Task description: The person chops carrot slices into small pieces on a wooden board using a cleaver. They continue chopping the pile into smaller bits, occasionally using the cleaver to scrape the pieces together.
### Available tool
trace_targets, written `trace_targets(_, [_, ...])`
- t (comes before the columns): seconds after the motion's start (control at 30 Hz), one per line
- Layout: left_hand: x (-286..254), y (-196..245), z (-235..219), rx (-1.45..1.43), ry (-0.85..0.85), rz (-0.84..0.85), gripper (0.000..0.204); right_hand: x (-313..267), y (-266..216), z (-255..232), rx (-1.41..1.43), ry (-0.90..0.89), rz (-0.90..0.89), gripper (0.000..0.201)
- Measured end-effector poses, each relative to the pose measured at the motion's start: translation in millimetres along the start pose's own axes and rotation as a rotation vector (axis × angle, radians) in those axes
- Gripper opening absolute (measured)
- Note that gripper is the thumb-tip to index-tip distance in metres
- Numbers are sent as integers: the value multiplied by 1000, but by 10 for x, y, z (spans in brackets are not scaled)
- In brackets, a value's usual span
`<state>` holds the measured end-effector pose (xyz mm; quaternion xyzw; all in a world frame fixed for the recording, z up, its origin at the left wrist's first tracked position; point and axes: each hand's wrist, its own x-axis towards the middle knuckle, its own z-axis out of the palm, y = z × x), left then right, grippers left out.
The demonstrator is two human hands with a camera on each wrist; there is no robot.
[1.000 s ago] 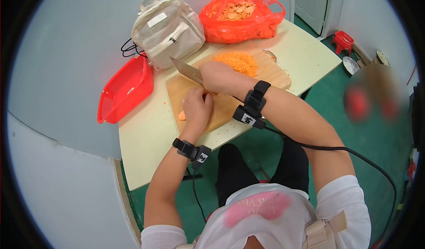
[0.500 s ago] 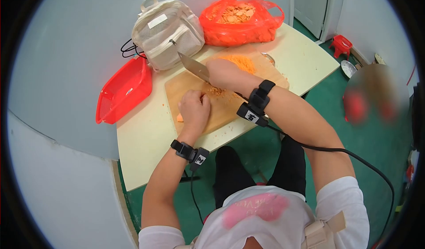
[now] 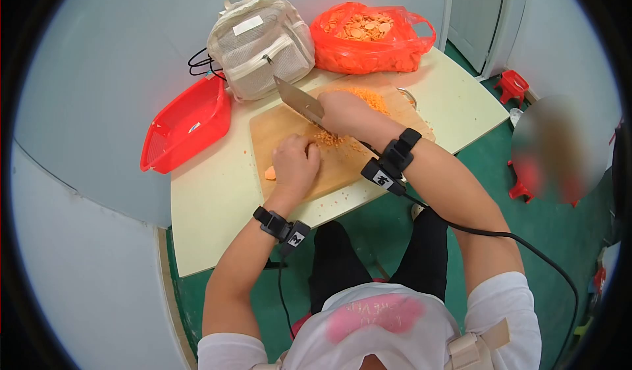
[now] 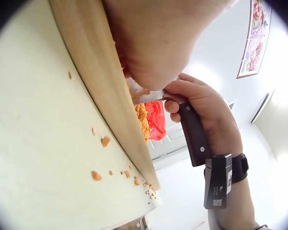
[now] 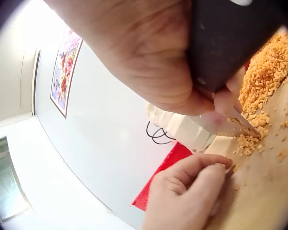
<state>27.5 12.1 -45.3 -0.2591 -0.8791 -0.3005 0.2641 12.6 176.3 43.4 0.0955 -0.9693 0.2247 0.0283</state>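
Note:
My right hand grips the dark handle of a wide-bladed knife. Its blade stands over fine orange bits on the wooden cutting board, just beyond my left fingers. My left hand rests on the board with curled fingers; in the right wrist view its thumb and forefinger pinch a small orange piece, mostly hidden. Another orange piece lies beside that hand at the board's left edge. A heap of chopped orange bits lies beyond the knife.
Behind the board stand a pale mesh backpack and a red plastic bag full of orange slices. A red basket sits at the left of the table. Crumbs lie near the board's edge. A cable trails from my right wrist.
The knife and my right hand have shifted away from my left fingers, toward the chopped bits. My left hand stays in nearly the same place on the board. The head view has shifted slightly.

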Motion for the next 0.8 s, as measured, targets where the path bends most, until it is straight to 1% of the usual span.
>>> trace_targets(0.03, [5, 8, -13, 2, 2, 2, 14, 5, -11, -16, 6, -3, 10, 21])
trace_targets(0.1, [3, 34, -39, -160, 126, -69, 13, 2, -29, -22, 15, -8, 20, 21])
trace_targets(0.13, [5, 34, -48, -160, 123, -72, 13, -14, -38, -14, 25, 21, -14, 20])
trace_targets(0.17, [12, 36, -52, -163, 173, -52, 12, -46, -36, -6, 33, 49, -44, 20])
trace_targets(0.2, [2, 38, -47, -167, 223, -32, 11, -72, -36, 2, 35, 44, -36, 20])
trace_targets(0.27, [-13, 29, -44, -159, 206, -18, 10, -101, -76, -33, 106, -94, -19, 19])
trace_targets(0.3, [-5, 26, -49, -147, 197, -2, 10, -89, -54, -18, 107, -91, -18, 19])
trace_targets(0.37, [-11, 42, -48, -147, 209, 0, 9, -58, 0, 12, 91, -13, 13, 21])
trace_targets(0.4, [-28, 54, -51, -148, 221, -5, 9, -49, 50, 8, 86, -21, 9, 21])
trace_targets(0.43, [-27, 67, -68, -150, 229, -15, 9, -53, 81, -39, 99, 10, 32, 21])
trace_targets(0.47, [-19, 89, -90, -160, 194, -24, 8, -53, 115, -74, 108, 39, 54, 22])
trace_targets(0.5, [-26, 103, -92, -171, 159, -38, 8, -43, 157, -82, 95, 22, 48, 22])
trace_targets(0.53, [-31, 87, -73, -178, 165, -60, 8, -43, 190, -79, 62, 54, 29, 22])
trace_targets(0.57, [-22, 60, -57, -190, 165, -46, 8, -57, 215, -58, 32, 88, 10, 23])
trace_targets(0.6, [-25, 45, -48, -201, 165, -24, 8, -69, 236, -46, 26, 76, 8, 23])
trace_targets(0.67, [-23, 39, -48, -195, 159, -31, 8, -65, 214, -119, 68, 19, 62, 22])
trace_targets(0.7, [-28, 32, -56, -186, 145, -36, 8, -49, 211, -131, 61, 13, 53, 22])
trace_targets(0.77, [-22, 32, -52, -194, 151, -49, 8, -6, 218, -142, 101, -18, 116, 23])
trace_targets(0.8, [-26, 38, -48, -205, 146, -49, 7, 4, 214, -127, 94, -28, 112, 23])
